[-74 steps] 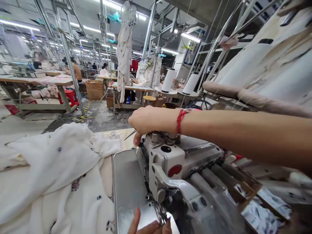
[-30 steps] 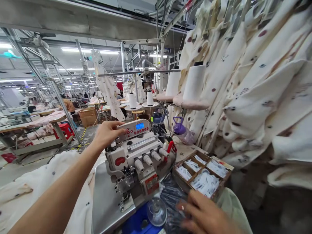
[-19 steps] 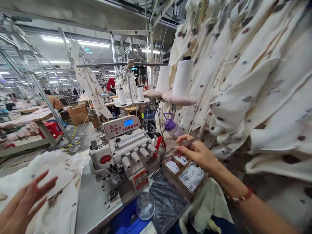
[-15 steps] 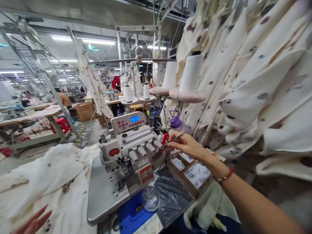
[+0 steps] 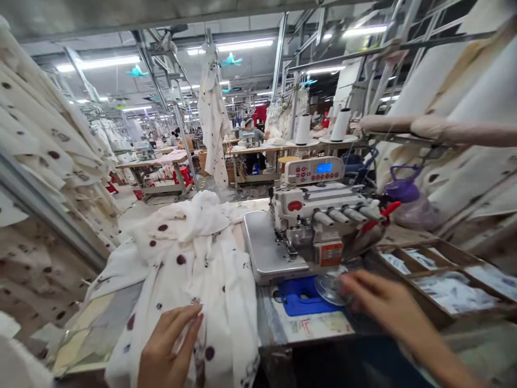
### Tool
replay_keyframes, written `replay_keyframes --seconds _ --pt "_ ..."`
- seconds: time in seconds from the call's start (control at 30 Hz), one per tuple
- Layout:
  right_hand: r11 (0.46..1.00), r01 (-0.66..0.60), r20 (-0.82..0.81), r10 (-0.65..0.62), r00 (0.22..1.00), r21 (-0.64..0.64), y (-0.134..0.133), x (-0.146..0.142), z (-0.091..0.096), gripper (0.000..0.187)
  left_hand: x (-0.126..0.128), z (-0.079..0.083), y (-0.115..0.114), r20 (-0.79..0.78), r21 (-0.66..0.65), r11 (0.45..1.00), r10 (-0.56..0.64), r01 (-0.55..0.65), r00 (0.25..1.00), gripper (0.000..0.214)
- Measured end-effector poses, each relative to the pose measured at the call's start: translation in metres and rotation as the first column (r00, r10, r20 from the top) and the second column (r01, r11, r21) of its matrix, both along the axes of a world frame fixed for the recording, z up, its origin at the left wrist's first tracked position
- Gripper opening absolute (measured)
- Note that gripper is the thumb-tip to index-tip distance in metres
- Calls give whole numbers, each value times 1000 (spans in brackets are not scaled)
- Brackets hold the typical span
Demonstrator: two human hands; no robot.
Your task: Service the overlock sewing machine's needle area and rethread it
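My left hand (image 5: 172, 342) is over a white fleecy garment piece (image 5: 181, 269) with dark dots and paw prints. Its fingers are stretched out, thumb apart, and the tips are at the cloth. My right hand (image 5: 382, 299), smeared by motion, has its fingers curled together beside a clear round dish (image 5: 329, 290); what they hold, if anything, is hidden. The dish lies on a blue plate (image 5: 291, 303) in front of a white overlock sewing machine (image 5: 307, 207) with a lit blue display. Left of the machine's needle area is its metal work plate (image 5: 266, 242).
A divided box (image 5: 438, 272) of small white labels stands at the right. A purple bottle (image 5: 404, 188) is behind it. Thread cones (image 5: 341, 125) stand beyond the machine. Dotted garments (image 5: 48, 140) hang at the left, with a metal rail (image 5: 48, 215) before them.
The view has swung left. My right hand has moved from beside the machine's red lever, where it held a thin metal tool, down beside the clear dish. My left hand has come over the garment.
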State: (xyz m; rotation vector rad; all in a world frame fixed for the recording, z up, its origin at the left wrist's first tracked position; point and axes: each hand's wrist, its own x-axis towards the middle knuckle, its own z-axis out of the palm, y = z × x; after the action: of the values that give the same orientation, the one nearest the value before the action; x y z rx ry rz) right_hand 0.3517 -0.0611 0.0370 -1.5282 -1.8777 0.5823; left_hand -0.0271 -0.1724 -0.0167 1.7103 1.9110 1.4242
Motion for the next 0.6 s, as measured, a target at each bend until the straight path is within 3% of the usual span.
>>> replay_keyframes --seconds 0.1,0.17,0.27,0.33,0.37,0.5,0.6 --pt "983 -175 34 177 984 -54 -50 -65 -41 36 11 -11 4 -148 8 994 -106 108 983 24" --pt "983 -182 110 180 978 5 -69 -104 -58 33 19 -15 14 -296 -82 991 -128 109 947 34" --pt "978 -127 338 64 939 167 -72 -150 -64 35 29 -10 34 -438 -249 967 -155 46 886 50" --pt "976 -113 428 22 904 188 -63 -174 -59 46 32 -3 46 -445 -305 952 -166 25 880 51" --pt "978 -118 445 28 895 175 -57 -183 -57 43 32 0 50 -440 -318 948 -166 19 882 48" --pt "975 -172 418 99 903 140 -46 -192 -56 5 24 10 49 -428 -344 938 -126 -33 895 44" --pt "957 -271 375 213 902 108 -63 -162 -58 8 14 6 22 -421 -367 928 -108 -60 901 35"
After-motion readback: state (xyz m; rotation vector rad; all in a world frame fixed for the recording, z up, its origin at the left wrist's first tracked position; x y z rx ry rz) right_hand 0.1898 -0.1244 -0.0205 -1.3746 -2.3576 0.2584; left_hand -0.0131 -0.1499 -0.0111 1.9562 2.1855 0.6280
